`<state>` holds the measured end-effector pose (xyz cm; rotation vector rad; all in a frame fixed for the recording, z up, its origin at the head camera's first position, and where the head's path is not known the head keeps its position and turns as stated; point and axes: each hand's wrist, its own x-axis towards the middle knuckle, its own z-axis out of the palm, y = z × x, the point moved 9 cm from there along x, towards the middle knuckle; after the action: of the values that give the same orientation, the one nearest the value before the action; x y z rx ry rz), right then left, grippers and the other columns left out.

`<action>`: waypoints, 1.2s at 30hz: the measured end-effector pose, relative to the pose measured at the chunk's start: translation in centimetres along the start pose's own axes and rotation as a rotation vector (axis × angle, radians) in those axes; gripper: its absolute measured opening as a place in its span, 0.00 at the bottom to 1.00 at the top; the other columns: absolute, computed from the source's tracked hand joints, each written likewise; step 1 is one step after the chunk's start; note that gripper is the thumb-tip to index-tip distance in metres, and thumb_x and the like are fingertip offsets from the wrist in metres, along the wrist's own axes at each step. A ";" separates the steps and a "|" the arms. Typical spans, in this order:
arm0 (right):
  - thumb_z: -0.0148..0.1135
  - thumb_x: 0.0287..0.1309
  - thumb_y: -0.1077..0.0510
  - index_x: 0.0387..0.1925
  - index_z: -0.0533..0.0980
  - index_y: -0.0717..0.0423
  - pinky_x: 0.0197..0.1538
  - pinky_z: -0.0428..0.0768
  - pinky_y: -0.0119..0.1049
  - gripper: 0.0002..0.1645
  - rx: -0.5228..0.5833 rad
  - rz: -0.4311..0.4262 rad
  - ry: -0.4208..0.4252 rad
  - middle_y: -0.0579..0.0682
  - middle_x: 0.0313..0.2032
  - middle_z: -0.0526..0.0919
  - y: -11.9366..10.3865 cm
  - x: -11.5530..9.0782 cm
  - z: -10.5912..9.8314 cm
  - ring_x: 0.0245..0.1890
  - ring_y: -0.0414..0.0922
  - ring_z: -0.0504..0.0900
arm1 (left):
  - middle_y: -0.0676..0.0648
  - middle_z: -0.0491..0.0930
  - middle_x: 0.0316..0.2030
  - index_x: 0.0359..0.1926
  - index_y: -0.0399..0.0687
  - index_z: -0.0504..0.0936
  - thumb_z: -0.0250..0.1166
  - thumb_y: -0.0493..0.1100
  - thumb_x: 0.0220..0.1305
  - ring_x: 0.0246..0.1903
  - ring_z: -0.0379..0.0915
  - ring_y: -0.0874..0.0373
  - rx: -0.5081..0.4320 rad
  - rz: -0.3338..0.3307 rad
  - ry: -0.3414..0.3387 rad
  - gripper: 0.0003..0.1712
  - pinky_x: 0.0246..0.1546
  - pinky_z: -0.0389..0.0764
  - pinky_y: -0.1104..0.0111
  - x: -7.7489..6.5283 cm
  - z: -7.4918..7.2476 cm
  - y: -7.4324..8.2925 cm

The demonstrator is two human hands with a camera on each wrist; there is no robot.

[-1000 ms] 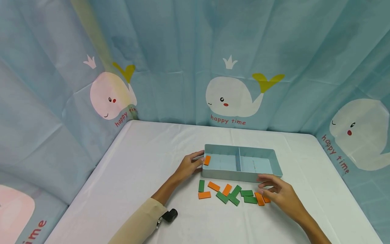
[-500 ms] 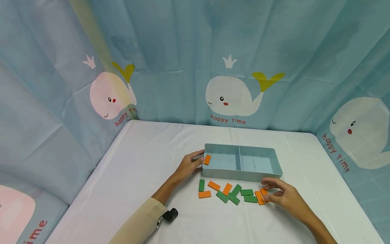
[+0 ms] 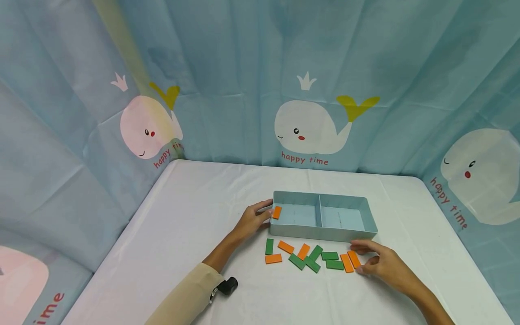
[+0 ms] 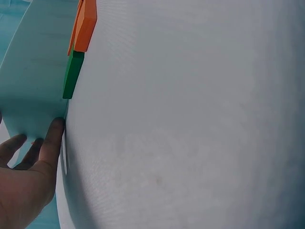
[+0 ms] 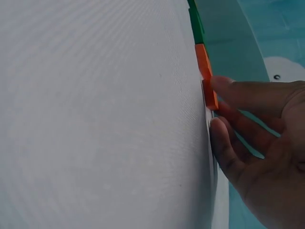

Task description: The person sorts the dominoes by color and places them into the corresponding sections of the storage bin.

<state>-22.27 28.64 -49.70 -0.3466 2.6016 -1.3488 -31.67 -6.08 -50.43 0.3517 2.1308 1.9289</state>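
Observation:
A light blue-grey box (image 3: 325,233) with two compartments sits on the white table. My left hand (image 3: 248,222) rests against its left end, fingers fairly straight, a fingertip beside an orange tile (image 3: 277,212) at the left compartment's end wall. In the left wrist view the fingertips touch the outside of the box (image 4: 35,86). My right hand (image 3: 383,264) is around the rightmost orange tile (image 3: 354,259), thumb near its lower end and forefinger beyond its far end. The right wrist view shows the thumb (image 5: 248,93) touching that tile; no firm pinch shows.
In front of the box lie several green tiles (image 3: 335,265) and orange tiles (image 3: 273,258), some touching or overlapping. A black device (image 3: 227,286) is strapped at the left wrist. A blue whale-print curtain (image 3: 227,113) hangs behind and beside the table.
My right hand has come down and slightly right from above the tiles. The rightmost orange tile, covered by its fingers before, now shows fully. The left hand stays put.

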 end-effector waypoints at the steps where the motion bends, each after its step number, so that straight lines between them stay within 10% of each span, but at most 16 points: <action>1: 0.80 0.52 0.64 0.66 0.79 0.57 0.42 0.87 0.31 0.38 0.001 0.004 -0.007 0.56 0.60 0.85 0.1 0.0 0.0 0.50 0.39 0.83 | 0.35 0.61 0.79 0.80 0.35 0.63 0.58 0.42 0.82 0.73 0.68 0.36 0.001 0.001 0.001 0.33 0.65 0.81 0.50 0.0 0.0 0.0; 36: 0.80 0.56 0.62 0.67 0.77 0.59 0.47 0.88 0.31 0.38 -0.046 -0.022 0.023 0.51 0.55 0.87 -0.8 -0.2 0.0 0.49 0.37 0.85 | 0.38 0.62 0.80 0.80 0.38 0.64 0.59 0.45 0.82 0.74 0.67 0.39 0.016 -0.013 0.011 0.33 0.66 0.81 0.52 -0.2 -0.1 0.0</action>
<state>-22.00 28.27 -49.02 -0.3694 2.6585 -1.3098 -31.53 -6.20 -50.43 0.3306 2.1509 1.9121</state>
